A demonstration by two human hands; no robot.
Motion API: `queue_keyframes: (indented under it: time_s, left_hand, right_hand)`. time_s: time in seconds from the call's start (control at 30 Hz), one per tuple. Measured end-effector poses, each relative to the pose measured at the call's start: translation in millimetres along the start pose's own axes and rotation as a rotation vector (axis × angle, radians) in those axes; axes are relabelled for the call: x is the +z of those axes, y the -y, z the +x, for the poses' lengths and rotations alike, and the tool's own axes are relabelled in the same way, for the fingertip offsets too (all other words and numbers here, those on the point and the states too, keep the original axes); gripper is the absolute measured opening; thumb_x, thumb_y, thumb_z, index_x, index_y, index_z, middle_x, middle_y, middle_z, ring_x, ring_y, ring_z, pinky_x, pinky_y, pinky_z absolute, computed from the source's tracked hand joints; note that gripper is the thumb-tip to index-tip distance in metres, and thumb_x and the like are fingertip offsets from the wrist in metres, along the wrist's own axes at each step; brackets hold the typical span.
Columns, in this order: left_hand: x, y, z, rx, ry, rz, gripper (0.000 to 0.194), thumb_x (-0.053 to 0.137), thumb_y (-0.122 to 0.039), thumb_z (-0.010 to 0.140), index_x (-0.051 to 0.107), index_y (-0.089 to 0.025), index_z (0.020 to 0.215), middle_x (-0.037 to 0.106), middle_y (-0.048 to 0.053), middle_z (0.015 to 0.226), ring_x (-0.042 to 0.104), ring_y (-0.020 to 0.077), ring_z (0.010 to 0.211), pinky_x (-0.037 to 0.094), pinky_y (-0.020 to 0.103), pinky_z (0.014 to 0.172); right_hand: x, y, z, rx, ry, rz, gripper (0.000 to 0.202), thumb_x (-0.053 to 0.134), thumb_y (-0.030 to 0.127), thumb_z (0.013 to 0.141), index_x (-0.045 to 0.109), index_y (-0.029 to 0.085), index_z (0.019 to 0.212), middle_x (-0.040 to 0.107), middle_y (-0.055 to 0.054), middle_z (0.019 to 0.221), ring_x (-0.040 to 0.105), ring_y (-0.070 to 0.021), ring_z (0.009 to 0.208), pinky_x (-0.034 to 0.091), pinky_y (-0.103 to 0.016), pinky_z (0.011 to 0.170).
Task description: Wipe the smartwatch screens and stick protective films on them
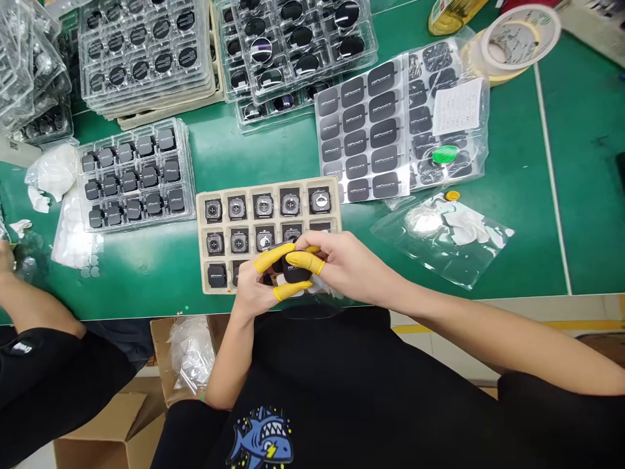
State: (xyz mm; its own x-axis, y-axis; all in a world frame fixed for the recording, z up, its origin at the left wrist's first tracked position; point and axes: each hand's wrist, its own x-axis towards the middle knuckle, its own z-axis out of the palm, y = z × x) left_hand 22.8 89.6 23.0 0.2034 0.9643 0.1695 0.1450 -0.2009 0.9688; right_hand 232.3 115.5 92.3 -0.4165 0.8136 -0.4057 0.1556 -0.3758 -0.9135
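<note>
Yellow finger cots cover fingertips on both my hands. Between thumb and finger, my left hand (258,280) grips a small black square watch piece (295,267) with pale lettering. My right hand (336,264) pinches the same piece from the right, its fingertips on the top. Both hands are over the front right part of a beige tray (200,247), whose compartments hold black watch parts, some showing round backs, others a flat lettered face. The hands hide several compartments. A thin clear film (312,307) shows just below the fingers.
Clear trays of black parts (131,176) and of round lenses (297,39) stand behind. Sheets of black stickers (364,133), a clear bag (439,238) and tape rolls (520,39) lie to the right. Another person's arm (34,299) rests at the left edge.
</note>
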Motion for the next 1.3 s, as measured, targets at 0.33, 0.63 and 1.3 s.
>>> queue_keyframes:
  time_s: [0.33,0.63,1.3]
  left_hand:
    - [-52.2,-0.1,-15.8,0.057,-0.129,0.258,0.04,0.098,-0.044,0.086,0.09,-0.021,0.118,0.087,0.006,0.087,0.081,0.0196,0.069,0.07,0.029,0.063]
    - [-102.0,7.7,-34.2,0.083,-0.543,0.221,0.046,0.109,-0.045,0.068,0.09,-0.025,0.104,0.087,0.004,0.103,0.083,0.0218,0.088,0.073,0.034,0.079]
    - [-89.3,-4.0,-30.5,0.23,-0.362,0.431,0.017,0.087,-0.023,0.095,0.09,-0.027,0.111,0.085,0.004,0.111,0.085,0.0211,0.095,0.071,0.034,0.084]
  right_hand:
    - [-58.6,-37.8,-0.3,-0.238,-0.615,-0.299,0.023,0.077,0.049,0.102,0.073,0.027,0.093,0.072,-0.004,0.09,0.064,-0.0236,0.086,0.053,-0.039,0.079]
    - [-25.1,-99.4,16.4,-0.269,-0.75,-0.816,0.025,0.072,0.047,0.106,0.08,0.024,0.104,0.066,-0.018,0.126,0.055,-0.0408,0.125,0.051,-0.059,0.1]
    - [1.4,-41.2,31.6,-0.219,-0.268,-0.845,0.013,0.075,0.019,0.099,0.065,0.022,0.107,0.072,-0.011,0.105,0.062,-0.0289,0.096,0.048,-0.041,0.08]
